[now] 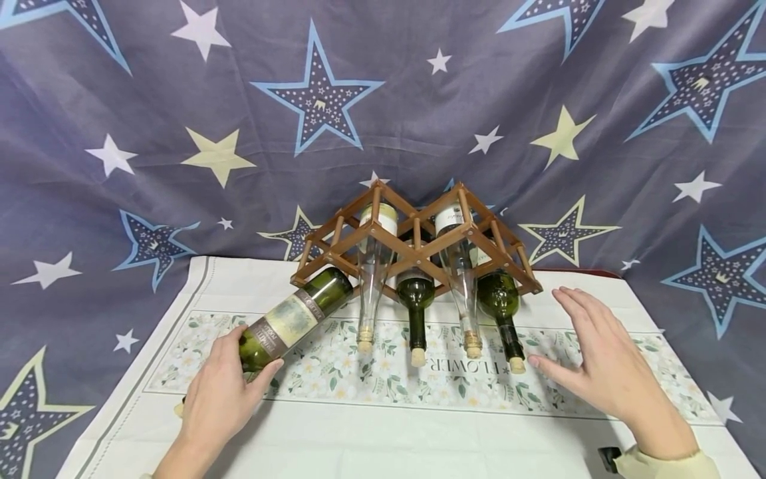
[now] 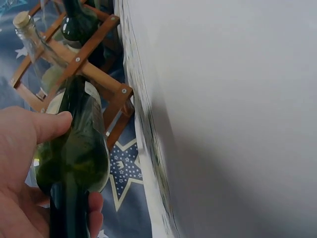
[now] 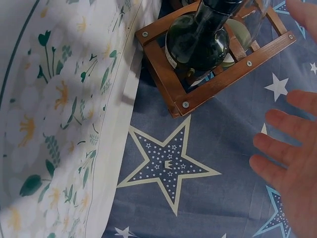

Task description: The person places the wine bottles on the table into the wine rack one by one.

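My left hand grips a green wine bottle near its shoulder, thumb on one side and fingers round the other. The bottle slants, its base at the lower left corner of a wooden wine rack and its neck pointing back toward me. In the left wrist view the bottle overlaps the rack's end slot. My right hand is held beside the rack's right end with fingers spread, holding nothing. Nearest to it is a corked dark green bottle lying in the rack.
Two clear corked bottles, one on the left and one on the right, and another green bottle lie in the rack, necks forward. A white flowered cloth covers the table. Behind hangs a star-patterned curtain. A small black object lies near the right sleeve.
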Motion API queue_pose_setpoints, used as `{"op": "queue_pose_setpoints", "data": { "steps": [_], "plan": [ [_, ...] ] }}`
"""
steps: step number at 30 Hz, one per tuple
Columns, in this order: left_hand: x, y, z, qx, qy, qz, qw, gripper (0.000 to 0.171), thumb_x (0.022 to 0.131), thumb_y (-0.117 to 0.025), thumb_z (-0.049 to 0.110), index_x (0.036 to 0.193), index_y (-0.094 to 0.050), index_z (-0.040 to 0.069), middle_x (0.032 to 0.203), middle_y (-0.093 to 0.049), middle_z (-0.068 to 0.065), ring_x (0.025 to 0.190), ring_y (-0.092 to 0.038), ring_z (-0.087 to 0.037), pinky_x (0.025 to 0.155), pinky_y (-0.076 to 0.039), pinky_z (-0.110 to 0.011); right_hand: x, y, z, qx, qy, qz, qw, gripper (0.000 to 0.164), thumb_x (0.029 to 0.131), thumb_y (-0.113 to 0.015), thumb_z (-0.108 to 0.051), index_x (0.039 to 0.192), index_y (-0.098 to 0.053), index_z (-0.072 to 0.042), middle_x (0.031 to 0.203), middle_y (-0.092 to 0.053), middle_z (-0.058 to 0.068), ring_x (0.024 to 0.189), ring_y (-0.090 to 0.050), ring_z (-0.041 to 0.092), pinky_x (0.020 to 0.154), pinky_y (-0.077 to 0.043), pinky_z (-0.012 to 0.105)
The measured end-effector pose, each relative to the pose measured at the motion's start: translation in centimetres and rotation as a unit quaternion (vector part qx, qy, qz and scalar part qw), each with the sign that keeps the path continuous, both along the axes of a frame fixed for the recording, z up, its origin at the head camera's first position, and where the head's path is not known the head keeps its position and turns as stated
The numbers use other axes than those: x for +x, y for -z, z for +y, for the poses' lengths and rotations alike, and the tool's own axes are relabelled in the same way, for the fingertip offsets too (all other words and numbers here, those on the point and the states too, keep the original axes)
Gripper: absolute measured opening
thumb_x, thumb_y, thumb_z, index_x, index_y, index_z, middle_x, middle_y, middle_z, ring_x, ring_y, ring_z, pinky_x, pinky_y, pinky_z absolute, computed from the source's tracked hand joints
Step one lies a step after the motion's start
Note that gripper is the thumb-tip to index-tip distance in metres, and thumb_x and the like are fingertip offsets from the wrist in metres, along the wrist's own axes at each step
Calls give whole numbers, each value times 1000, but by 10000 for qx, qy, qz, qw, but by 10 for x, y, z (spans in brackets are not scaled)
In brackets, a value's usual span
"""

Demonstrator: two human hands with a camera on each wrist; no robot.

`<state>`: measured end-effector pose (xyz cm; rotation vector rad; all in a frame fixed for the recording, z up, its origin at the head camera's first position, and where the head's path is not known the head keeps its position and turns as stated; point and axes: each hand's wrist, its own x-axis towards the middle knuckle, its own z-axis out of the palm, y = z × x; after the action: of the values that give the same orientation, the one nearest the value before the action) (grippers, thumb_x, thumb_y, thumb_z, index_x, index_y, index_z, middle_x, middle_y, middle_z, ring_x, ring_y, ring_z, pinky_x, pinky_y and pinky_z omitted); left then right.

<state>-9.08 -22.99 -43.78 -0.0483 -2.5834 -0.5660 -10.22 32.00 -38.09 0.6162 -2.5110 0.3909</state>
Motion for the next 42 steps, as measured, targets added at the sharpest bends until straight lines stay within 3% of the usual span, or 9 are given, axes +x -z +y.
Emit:
{"op": "queue_pose_setpoints", "data": {
  "steps": [9,21,35,42],
  "plan": [
    [0,-2,7,145,-100,-208,9996,87,80,-79,48,143,-43,-1,119,-56,-24,89,-63,-44,67,-51,-58,1,-1,-1,0,47,-70,10000,111,68,-82,-55,157,-33,-9,154,-36,18,140,-33,36,118,-18,47],
    [-1,-2,18,254,-155,-248,9993,85,81,-78,48,140,-45,-2,118,-55,-23,87,-63,-38,65,-52,-54,1,0,-1,-56,4,1,10000,111,67,-83,-54,156,-35,-9,152,-38,18,139,-34,36,117,-21,48],
    [1,-1,32,510,-241,-777,9954,83,84,-72,54,138,-43,-3,116,-52,-19,86,-61,-32,62,-51,-48,0,0,-2,-44,-32,18,10000,109,67,-83,-53,155,-37,-9,150,-41,19,137,-37,38,116,-22,47],
    [0,-1,36,773,-229,-1228,9892,90,84,-71,57,140,-40,-6,119,-51,-21,92,-58,-30,68,-50,-45,1,-1,-4,-22,-5,-78,10000,111,67,-83,-55,156,-35,-10,153,-38,18,138,-35,38,116,-22,49]
  ]
}}
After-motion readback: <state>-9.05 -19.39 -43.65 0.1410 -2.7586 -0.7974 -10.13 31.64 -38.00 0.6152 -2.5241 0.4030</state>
